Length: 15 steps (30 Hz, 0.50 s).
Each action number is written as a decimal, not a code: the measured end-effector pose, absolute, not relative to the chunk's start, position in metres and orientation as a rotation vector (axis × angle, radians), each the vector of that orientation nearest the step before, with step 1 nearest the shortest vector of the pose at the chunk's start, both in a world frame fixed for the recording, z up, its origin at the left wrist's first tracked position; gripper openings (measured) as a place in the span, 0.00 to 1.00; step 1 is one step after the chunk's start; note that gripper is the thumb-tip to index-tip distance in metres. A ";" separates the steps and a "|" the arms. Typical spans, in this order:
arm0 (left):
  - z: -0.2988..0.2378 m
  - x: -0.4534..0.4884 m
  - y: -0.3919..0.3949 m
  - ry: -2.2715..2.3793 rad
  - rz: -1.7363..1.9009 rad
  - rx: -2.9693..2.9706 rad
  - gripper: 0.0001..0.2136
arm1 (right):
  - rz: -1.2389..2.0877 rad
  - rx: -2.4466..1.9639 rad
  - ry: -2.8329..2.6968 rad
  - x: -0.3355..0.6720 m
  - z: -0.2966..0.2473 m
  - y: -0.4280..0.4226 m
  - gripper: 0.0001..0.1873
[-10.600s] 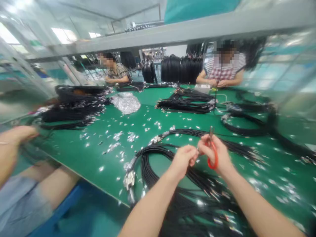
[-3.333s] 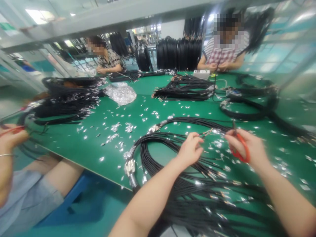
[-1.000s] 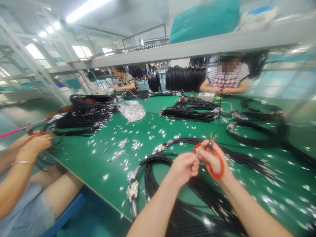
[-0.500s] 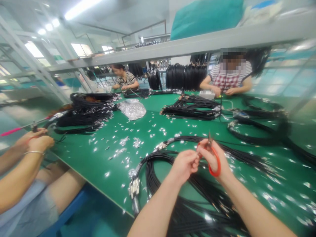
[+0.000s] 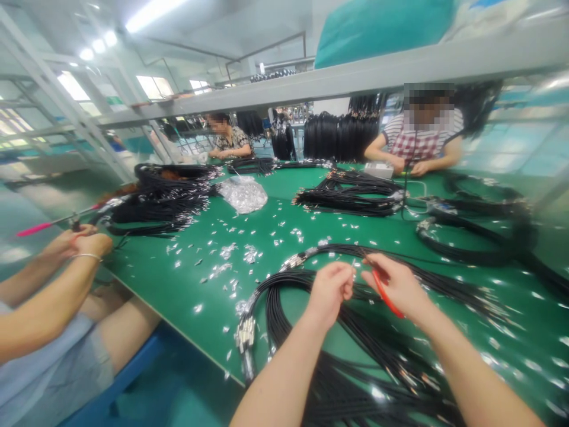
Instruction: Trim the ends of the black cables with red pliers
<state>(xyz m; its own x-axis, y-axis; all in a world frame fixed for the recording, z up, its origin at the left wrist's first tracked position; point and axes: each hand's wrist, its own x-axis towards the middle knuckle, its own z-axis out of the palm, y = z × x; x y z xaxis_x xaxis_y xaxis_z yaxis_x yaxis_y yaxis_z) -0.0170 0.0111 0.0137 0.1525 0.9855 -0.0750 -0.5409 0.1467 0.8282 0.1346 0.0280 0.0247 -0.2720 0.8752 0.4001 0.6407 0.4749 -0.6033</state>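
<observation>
My left hand (image 5: 329,292) is closed in a pinch above a bundle of black cables (image 5: 284,287). A small tip shows at its fingers, too little to name. Close on its right, my right hand (image 5: 395,281) is closed round red-handled scissors (image 5: 386,293); the blades point toward the left hand and are mostly hidden by the fingers. Under both hands the coiled cables run across the green table (image 5: 178,308), with silvery connector ends (image 5: 245,333) at the left of the coil and bare copper-coloured tips (image 5: 413,379) at the right.
Small silvery scraps (image 5: 226,252) are scattered over the table. A clear plastic bag (image 5: 243,194) and more cable bundles (image 5: 351,193) lie farther back. At left, a co-worker's hands (image 5: 89,243) hold a tool. Two people sit across the table beneath a shelf beam (image 5: 267,89).
My right hand has turned, so the scissors' red loop now shows edge-on and the blades no longer point up. My left hand stays pinched. The whole view has shifted slightly.
</observation>
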 end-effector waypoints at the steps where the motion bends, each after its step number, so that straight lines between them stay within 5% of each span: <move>1: 0.015 -0.017 0.011 0.752 1.282 0.759 0.11 | 0.374 -1.270 -2.078 0.136 0.024 0.028 0.10; 15: 0.007 -0.016 0.014 0.906 1.409 0.866 0.08 | 0.086 -1.382 -2.263 0.127 0.033 0.016 0.13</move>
<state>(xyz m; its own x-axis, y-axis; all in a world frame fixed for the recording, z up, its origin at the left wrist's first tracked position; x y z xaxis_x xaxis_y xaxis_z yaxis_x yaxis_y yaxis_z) -0.0159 0.0137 0.0072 -0.0334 0.9994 -0.0071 -0.4217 -0.0076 0.9067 0.1270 0.0156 0.0334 -0.3723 0.8518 0.3685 0.8212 0.4873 -0.2968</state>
